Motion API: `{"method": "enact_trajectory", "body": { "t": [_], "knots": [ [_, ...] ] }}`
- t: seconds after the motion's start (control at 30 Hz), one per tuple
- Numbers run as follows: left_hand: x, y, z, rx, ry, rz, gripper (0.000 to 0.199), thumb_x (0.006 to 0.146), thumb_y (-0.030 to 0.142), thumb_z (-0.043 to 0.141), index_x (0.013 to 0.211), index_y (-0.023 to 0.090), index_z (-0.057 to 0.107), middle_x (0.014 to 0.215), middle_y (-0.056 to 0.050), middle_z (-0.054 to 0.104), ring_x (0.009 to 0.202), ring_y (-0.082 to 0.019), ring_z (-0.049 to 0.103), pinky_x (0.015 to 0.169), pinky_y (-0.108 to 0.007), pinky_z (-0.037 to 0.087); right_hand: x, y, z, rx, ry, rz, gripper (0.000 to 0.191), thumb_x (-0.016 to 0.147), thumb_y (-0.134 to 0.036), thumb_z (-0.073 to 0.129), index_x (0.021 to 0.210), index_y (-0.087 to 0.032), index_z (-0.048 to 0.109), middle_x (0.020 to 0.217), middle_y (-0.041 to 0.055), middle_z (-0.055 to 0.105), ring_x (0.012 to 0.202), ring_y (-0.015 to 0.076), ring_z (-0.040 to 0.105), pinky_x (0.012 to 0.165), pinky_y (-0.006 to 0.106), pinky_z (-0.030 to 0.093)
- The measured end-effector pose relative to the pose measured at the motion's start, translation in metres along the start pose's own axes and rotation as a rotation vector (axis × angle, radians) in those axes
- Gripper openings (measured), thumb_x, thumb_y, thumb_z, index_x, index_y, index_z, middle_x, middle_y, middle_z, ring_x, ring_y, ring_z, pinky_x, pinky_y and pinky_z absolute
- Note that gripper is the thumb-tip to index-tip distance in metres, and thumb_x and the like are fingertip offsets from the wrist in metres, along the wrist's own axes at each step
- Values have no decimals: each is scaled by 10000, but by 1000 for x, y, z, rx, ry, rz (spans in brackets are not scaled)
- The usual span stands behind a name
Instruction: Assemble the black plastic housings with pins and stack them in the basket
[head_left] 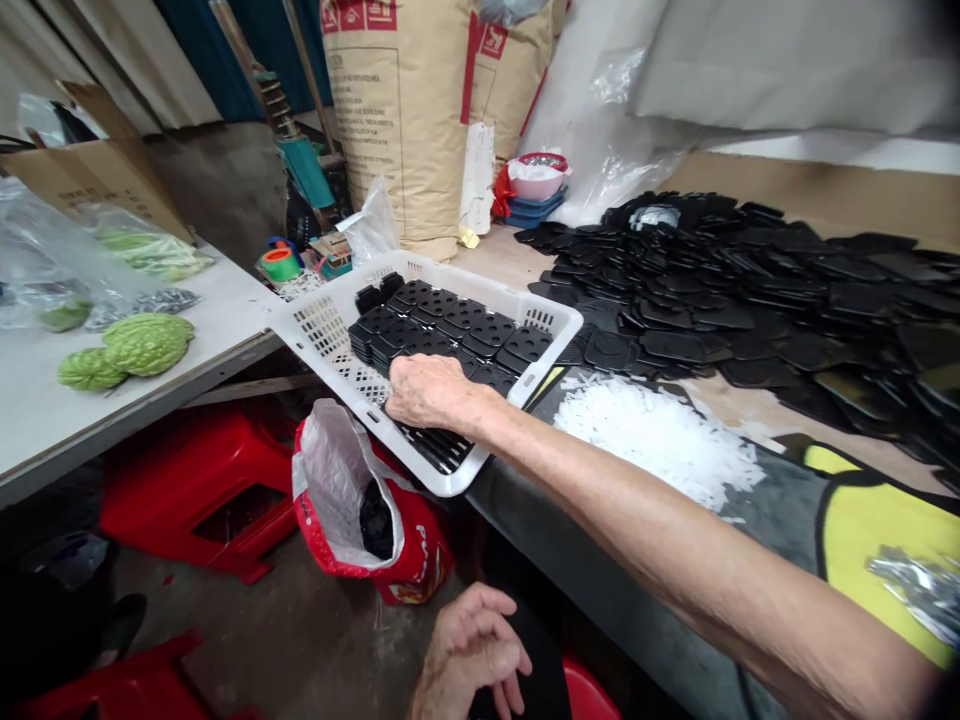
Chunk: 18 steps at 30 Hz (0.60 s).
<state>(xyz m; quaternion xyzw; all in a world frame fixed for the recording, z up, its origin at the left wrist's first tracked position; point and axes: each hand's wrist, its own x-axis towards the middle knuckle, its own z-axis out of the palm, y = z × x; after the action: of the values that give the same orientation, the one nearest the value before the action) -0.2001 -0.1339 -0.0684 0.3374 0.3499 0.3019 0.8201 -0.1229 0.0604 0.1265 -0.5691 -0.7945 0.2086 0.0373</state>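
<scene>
A white plastic basket (551, 350) holds stacked rows of black plates with round holes (442, 315). My right hand (429, 392) reaches into the near side of the basket, its fingers curled down against the black pieces; what it grips, if anything, is hidden beneath it. At the bottom centre my left hand (476, 650) is held palm up with its fingers spread and loosely bent, holding nothing. To the right of the basket lies a heap of small white strips (656, 435), and behind it spreads a large pile of black plates (720, 290).
An open red bag (409, 560) with a white lining stands below the basket's near edge. Red stools (187, 480) are at the lower left. Green chayotes (146, 345) lie on a white table (37, 410). Large paper sacks (397, 120) stand behind the basket.
</scene>
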Motion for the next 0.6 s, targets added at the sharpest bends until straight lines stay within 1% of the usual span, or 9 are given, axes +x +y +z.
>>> {"method": "enact_trajectory", "body": {
  "t": [0.13, 0.27, 0.33, 0.37, 0.43, 0.5, 0.53, 0.57, 0.6],
  "knots": [
    [-3, 4, 0, 47, 26, -12, 431, 672, 421, 696, 939, 133, 519, 681, -45, 642, 436, -121, 563, 363, -181, 383, 0, 4, 2, -17, 45, -66, 165, 756, -227, 529, 852, -158, 643, 886, 84, 680, 882, 208, 634, 745, 298, 492],
    [-1, 2, -1, 65, 12, -34, 447, 669, 445, 692, 942, 137, 518, 677, -41, 635, 431, -123, 551, 362, -190, 376, -2, 1, 1, -28, 74, -131, 131, 748, -244, 554, 768, -153, 646, 788, 60, 673, 764, 202, 635, 633, 275, 472],
    [0, 2, 0, 80, 10, -45, 455, 662, 455, 693, 943, 141, 521, 680, -40, 632, 440, -126, 548, 370, -200, 379, -12, -4, 0, -51, 149, -152, 137, 764, -260, 567, 758, -145, 641, 770, 50, 662, 713, 189, 619, 587, 258, 440],
    [0, 2, 0, 91, 13, -51, 449, 663, 456, 692, 938, 142, 527, 682, -40, 631, 450, -128, 549, 379, -205, 381, -19, -5, 0, -61, 208, -163, 151, 779, -274, 569, 750, -142, 637, 757, 43, 653, 678, 176, 606, 565, 250, 419],
    [-2, 5, 2, 121, -4, -69, 436, 654, 467, 696, 903, 144, 543, 671, -38, 628, 456, -129, 544, 395, -213, 378, -39, 0, 1, -60, 380, -172, 218, 831, -318, 536, 732, -146, 626, 744, 27, 632, 613, 144, 568, 533, 239, 380],
    [-6, 12, 5, 164, -58, -90, 426, 641, 476, 704, 865, 139, 570, 671, -46, 635, 477, -127, 543, 434, -219, 375, -62, 22, 0, -39, 619, -151, 322, 893, -354, 445, 714, -148, 615, 742, 26, 614, 602, 123, 543, 538, 232, 367],
    [-9, 17, 7, 186, -89, -95, 419, 633, 469, 711, 851, 133, 588, 672, -53, 642, 492, -123, 539, 457, -220, 370, -73, 41, 0, -29, 743, -117, 360, 916, -354, 399, 714, -146, 612, 749, 32, 609, 625, 121, 541, 559, 230, 374],
    [-11, 23, 11, 209, -117, -98, 405, 630, 451, 717, 848, 128, 607, 680, -62, 651, 519, -123, 541, 487, -220, 367, -82, 64, -2, -32, 833, -65, 379, 923, -348, 378, 705, -140, 609, 729, 42, 603, 652, 127, 542, 584, 232, 383],
    [-13, 30, 16, 228, -133, -96, 381, 631, 422, 718, 848, 124, 624, 687, -69, 659, 544, -122, 541, 513, -220, 362, -89, 91, -5, -40, 886, 47, 358, 918, -338, 387, 725, -137, 612, 738, 51, 606, 673, 138, 544, 606, 240, 392]
  ]
}}
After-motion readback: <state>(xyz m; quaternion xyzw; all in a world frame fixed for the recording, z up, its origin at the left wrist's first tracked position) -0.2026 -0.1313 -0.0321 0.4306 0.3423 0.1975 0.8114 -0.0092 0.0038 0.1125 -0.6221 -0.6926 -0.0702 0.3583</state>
